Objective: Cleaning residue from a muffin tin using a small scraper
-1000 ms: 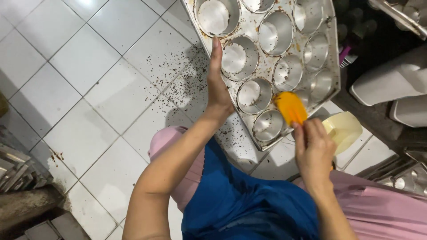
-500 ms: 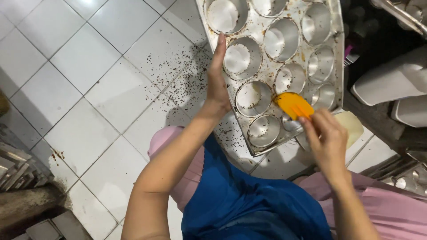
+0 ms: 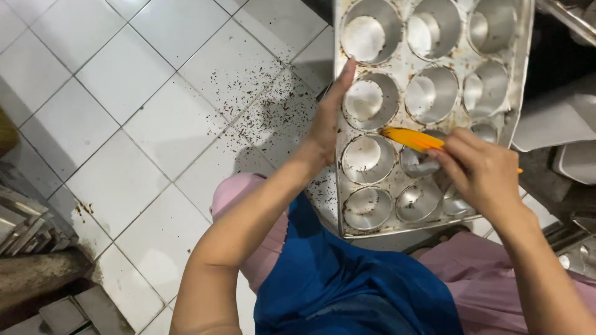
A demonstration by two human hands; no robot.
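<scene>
Head view: left hand [image 3: 328, 121] flat, fingers extended, pressed on left edge of metal muffin tray [image 3: 397, 80], upper right of frame. Right hand [image 3: 481, 170] clenched on orange brush [image 3: 411, 138], tip over a centre cup. Tiled floor [image 3: 124, 93] open at left, crumbs [image 3: 267, 108] beside tray. Tray's top is cut off; brush handle hidden in fist.

Bare forearms, bare hands [image 3: 326, 127] — blue apron [image 3: 347, 279] over pink clothing [image 3: 484, 279]
</scene>
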